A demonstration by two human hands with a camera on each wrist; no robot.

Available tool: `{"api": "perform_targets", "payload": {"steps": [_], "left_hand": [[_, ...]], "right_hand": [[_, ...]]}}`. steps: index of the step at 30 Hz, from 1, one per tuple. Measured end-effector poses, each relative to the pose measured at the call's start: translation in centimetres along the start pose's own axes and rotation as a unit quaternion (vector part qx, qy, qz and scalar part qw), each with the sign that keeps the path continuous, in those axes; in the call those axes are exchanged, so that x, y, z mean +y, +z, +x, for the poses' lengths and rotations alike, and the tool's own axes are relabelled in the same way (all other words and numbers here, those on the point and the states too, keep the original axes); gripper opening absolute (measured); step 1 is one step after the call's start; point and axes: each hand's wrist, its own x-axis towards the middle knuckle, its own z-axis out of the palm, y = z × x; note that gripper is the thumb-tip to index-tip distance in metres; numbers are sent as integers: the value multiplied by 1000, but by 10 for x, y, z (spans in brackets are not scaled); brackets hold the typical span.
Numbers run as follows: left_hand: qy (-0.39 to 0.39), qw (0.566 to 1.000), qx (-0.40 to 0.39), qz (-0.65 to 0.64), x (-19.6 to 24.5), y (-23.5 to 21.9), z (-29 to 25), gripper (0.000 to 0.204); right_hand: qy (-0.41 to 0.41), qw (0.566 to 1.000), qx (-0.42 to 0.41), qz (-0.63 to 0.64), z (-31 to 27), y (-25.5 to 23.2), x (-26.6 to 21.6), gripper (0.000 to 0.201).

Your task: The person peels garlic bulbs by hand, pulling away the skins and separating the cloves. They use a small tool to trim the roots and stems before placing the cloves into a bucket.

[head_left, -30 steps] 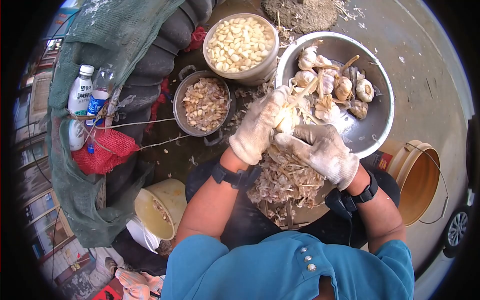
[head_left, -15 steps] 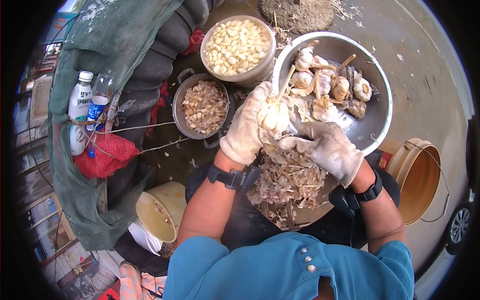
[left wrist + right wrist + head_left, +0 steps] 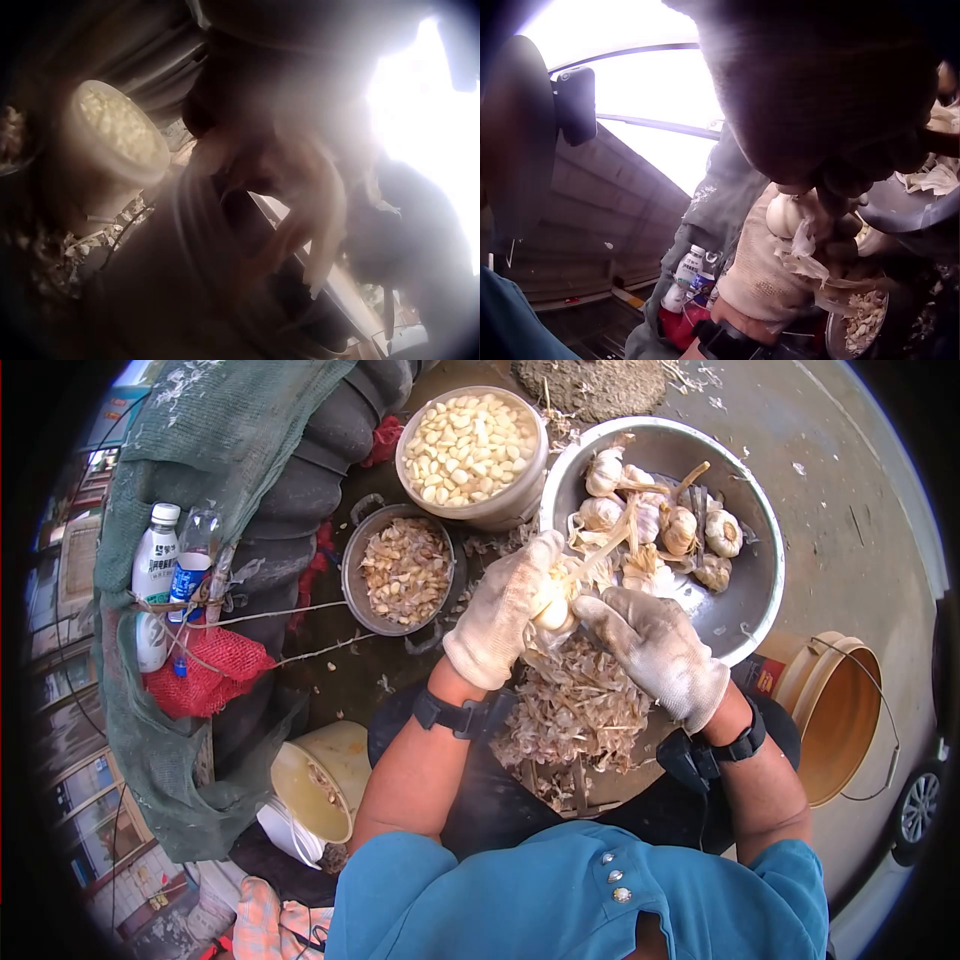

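My gloved left hand [image 3: 503, 610] grips a partly peeled garlic bulb [image 3: 553, 603], its pale cloves showing and its dry stalk pointing up. The gloved right hand [image 3: 662, 655] pinches the bulb's right side with thumb and curled fingers. In the right wrist view the white bulb [image 3: 786, 216] sits between both hands, with loose papery skin [image 3: 804, 255] hanging from it. Below the hands lies a heap of garlic skins [image 3: 575, 710]. Just beyond them a metal basin [image 3: 765, 595] holds several unpeeled garlic bulbs [image 3: 680, 530]. In the left wrist view the hand is dark and blurred.
A white tub of peeled cloves [image 3: 470, 450] stands at the back, beside a metal pot of cloves and skins [image 3: 405, 570]. An orange bucket [image 3: 835, 725] lies tilted at right, a cream bucket [image 3: 320, 780] at left. Bottles [image 3: 157, 560] are tied to green netting [image 3: 225, 460].
The left hand has turned the bulb, so its cloves, facing up half a second ago, now point more toward the right hand. The right hand has shifted slightly upward against the bulb.
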Motion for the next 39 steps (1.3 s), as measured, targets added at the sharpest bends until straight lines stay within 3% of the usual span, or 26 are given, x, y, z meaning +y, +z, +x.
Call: {"api": "perform_targets", "payload": {"steps": [2, 6, 8, 14, 15, 17, 20, 21, 23, 24, 25, 27, 31, 33, 35, 36, 37, 38, 39], "left_hand": [[18, 999, 18, 23, -1, 1, -1, 45], [2, 1000, -14, 21, -1, 5, -3, 43], [4, 1000, -13, 16, 0, 6, -3, 43], [-103, 990, -27, -93, 15, 17, -6, 40], [-115, 984, 16, -132, 10, 18, -4, 37], [-127, 975, 60, -170, 6, 18, -3, 35], [-91, 989, 43, -105, 3, 13, -1, 35], [-119, 977, 4, -176, -9, 0, 6, 39], [-147, 957, -34, -246, -11, -8, 8, 43], [-173, 949, -36, -260, -5, -6, 8, 47], [-200, 940, -38, -274, -2, -5, 8, 50], [-190, 934, -4, -303, -6, -2, 9, 55], [-194, 931, -8, -309, 12, 1, 9, 58], [-190, 937, -6, -292, 13, 1, 10, 58], [-177, 926, 32, -331, 8, -4, 12, 59], [-176, 923, -30, -342, 11, -8, 10, 58], [-176, 923, -30, -342, 11, -7, 9, 58], [-173, 933, -27, -315, 12, -4, 8, 56], [-169, 942, -26, -289, 13, 0, 7, 53]], "right_hand": [[-131, 989, 55, 48, 0, 7, 9, 30], [-109, 990, 27, 83, 4, 11, 17, 30], [-75, 992, -45, 86, 6, 7, 16, 32], [-116, 986, -38, 116, 0, 12, 13, 31], [-117, 986, -38, 115, 0, 14, 13, 31], [-201, 977, 12, 63, 2, 19, 16, 29], [-142, 988, -28, 54, -4, 13, -2, 30], [-142, 988, -27, 54, -5, 15, -3, 30], [-183, 967, -40, -172, -8, 22, -3, 35], [-217, 969, 15, -114, -10, 28, 0, 39], [-217, 969, 15, -114, -9, 27, 1, 39], [-129, 978, -62, -152, -7, 24, -4, 42], [-116, 985, -40, -123, -2, 19, 11, 42], [-99, 992, -50, 53, 1, 13, 17, 41], [-65, 993, -73, 60, 2, -2, 9, 39], [-59, 992, -70, 82, 1, -7, 4, 41], [-52, 991, -66, 104, 1, -9, 2, 42], [-125, 986, -56, 100, 2, -8, 10, 49], [-124, 986, -55, 100, 1, -7, 9, 49]]}}
